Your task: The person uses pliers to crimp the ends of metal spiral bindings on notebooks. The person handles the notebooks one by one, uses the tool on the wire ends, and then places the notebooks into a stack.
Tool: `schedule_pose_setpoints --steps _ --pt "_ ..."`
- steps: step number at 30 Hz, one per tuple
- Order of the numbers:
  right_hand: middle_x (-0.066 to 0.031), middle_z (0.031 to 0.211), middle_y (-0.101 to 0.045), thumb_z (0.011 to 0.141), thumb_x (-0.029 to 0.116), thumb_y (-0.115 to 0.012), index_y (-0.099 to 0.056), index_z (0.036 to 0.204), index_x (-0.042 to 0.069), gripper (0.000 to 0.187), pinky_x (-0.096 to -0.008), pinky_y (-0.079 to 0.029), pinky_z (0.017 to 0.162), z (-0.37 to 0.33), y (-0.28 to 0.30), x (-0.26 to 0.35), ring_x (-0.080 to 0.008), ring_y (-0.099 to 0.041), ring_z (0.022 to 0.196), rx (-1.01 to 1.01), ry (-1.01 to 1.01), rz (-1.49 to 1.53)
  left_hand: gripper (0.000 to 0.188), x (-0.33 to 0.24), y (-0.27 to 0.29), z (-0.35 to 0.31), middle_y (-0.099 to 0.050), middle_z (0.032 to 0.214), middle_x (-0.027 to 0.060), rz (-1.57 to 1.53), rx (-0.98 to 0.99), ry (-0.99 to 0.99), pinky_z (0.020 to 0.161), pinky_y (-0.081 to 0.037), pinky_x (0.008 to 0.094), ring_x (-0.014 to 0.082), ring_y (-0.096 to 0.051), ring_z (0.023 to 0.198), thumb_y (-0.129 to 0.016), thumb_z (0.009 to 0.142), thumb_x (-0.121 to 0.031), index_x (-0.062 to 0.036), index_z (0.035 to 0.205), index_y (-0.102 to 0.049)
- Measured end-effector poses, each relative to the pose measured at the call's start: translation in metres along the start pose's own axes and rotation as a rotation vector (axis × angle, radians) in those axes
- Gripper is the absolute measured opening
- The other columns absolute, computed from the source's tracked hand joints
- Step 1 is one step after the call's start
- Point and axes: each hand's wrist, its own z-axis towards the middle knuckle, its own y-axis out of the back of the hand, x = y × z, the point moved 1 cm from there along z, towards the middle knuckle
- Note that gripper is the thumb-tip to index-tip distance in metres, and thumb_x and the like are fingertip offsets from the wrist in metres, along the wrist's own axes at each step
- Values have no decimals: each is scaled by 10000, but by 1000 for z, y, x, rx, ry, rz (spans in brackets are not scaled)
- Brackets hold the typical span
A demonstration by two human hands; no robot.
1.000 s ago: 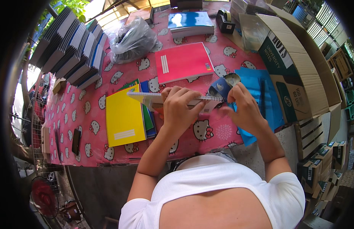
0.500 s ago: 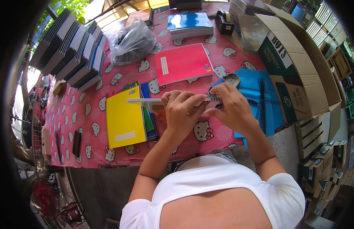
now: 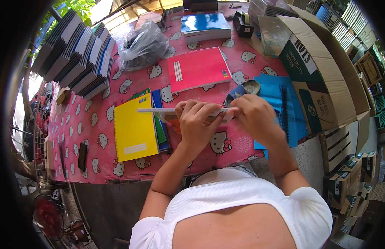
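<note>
A spiral notebook (image 3: 157, 110) is held up nearly edge-on above the table, its white page edges toward me. My left hand (image 3: 197, 120) grips it near the middle, with the thumb below and the fingers over the top. At its right end, by the coil, my right hand (image 3: 256, 116) has its fingers curled and pinched together. What lies between those fingertips is hidden. Just beyond that hand are a roundish dark container (image 3: 252, 86) and a small blue item. A yellow notebook (image 3: 136, 128) lies left of my hands, on top of green and blue ones.
A red notebook (image 3: 199, 69) lies ahead, with a stack of blue-covered books (image 3: 205, 23) behind it. Blue sheets (image 3: 298, 112) and dark coils lie right, beside an open cardboard box (image 3: 325, 74). Notebook stacks (image 3: 76, 54) and a plastic bag (image 3: 143, 45) stand at left.
My right hand has closed its fingers and turned over at the notebook's right end, now covering the coil that showed before. My left hand keeps its hold almost unchanged.
</note>
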Motion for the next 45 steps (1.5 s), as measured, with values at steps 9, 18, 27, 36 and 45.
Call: schedule_pose_setpoints --steps 9,18,27,36,45 --pt "-190 945 -668 709 173 -722 -641 1029 5 370 -385 -523 749 31 -8 -12 -343 -648 886 717 78 -84 364 -3 4 8 -667 738 -21 -47 59 60 824 -347 318 158 -587 735 -795 606 -157 -144 951 -680" --pt "-168 794 -648 702 193 -712 -616 908 -5 301 -424 -499 680 31 5 5 -355 -636 795 617 97 -137 513 1 5 4 -671 750 -4 -34 42 106 790 -360 312 173 -622 741 -818 591 -189 -147 1067 -632" --pt "-172 765 -644 717 191 -706 -617 873 4 260 -433 -495 644 39 -7 12 -355 -639 739 598 134 -39 663 3 10 9 -606 1151 75 -115 83 170 835 -411 353 214 -598 809 -813 604 -175 -124 1197 -518" --pt "-183 750 -641 712 237 -738 -629 960 -7 364 -423 -502 639 57 -25 12 -358 -641 706 819 100 -170 737 4 20 16 -624 1085 119 -159 137 170 923 -369 362 239 -598 899 -792 636 -144 -102 1290 -457" --pt "-183 834 -648 736 226 -692 -570 891 5 296 -455 -483 713 44 -14 29 -373 -627 808 484 100 35 580 23 43 6 -654 854 83 63 112 191 953 -357 382 249 -598 878 -802 618 -178 -116 1156 -595"
